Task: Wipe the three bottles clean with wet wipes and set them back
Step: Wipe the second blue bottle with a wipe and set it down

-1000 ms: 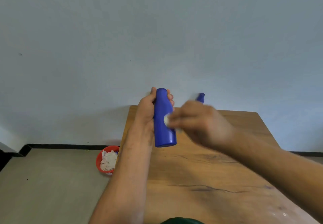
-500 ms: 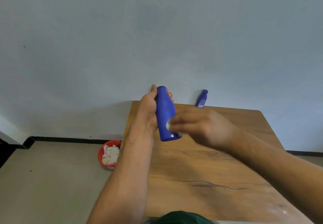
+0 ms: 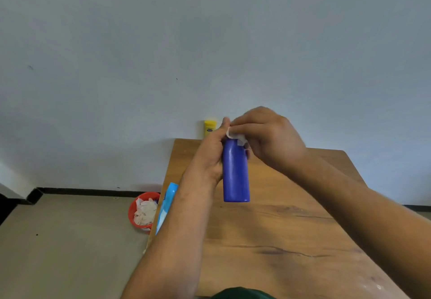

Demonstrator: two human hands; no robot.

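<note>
My left hand (image 3: pixel 208 158) grips a tall blue bottle (image 3: pixel 235 172) upright above the wooden table (image 3: pixel 279 228). At the bottle's top my right hand (image 3: pixel 265 137) pinches a small white wet wipe (image 3: pixel 234 135) against the cap, which the wipe and fingers hide. A yellow bottle (image 3: pixel 210 127) stands at the table's far left corner by the wall. The small blue bottle seen earlier is hidden behind my right hand.
A light blue wet-wipe pack (image 3: pixel 166 201) lies on the table's left edge. On the floor to the left sits a red bin (image 3: pixel 142 212) filled with used white wipes. A grey wall rises right behind the table.
My right hand has moved the wipe from the bottle's lower body up to its top. The bottle now stands upright, and the yellow bottle and wipe pack have come into view.
</note>
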